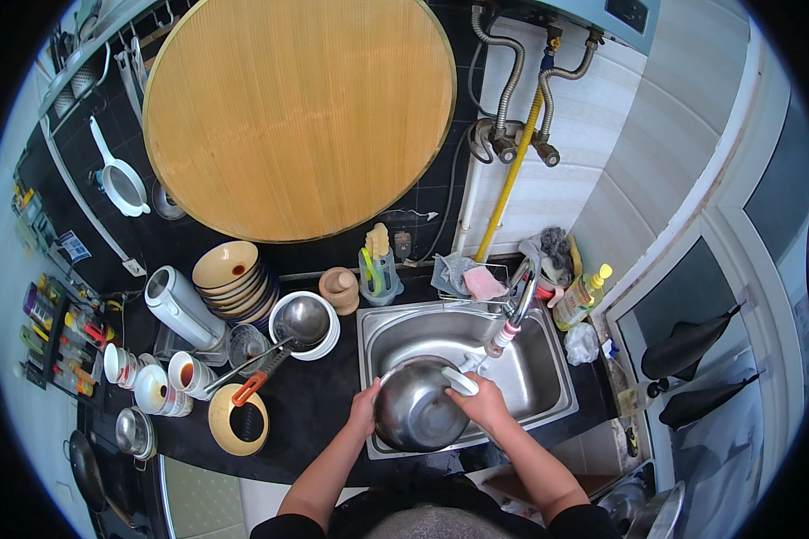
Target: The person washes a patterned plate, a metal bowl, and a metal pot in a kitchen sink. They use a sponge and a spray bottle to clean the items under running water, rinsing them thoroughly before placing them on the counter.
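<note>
A round stainless steel bowl [415,406] is tipped over the front left of the sink [555,395], its rounded outside facing up. My left hand [363,411] grips the bowl's left edge, fingers mostly behind it. On the bowl's right side, my right hand [484,402] is closed on a small white pad with a pale green edge [459,381], pressed against the metal; its exact kind cannot be made out. The faucet [523,310] arches over the basin just beyond the bowl, its pink and white nozzle [502,341] pointing down near my right hand.
Left of the sink are stacked bowls [229,269], white bowls [333,337] with a ladle [302,322], a yellowish bowl [234,442], and stained cups [187,373]. A wire rack with a pink sponge [484,284] and a soap bottle [577,301] stand behind the sink.
</note>
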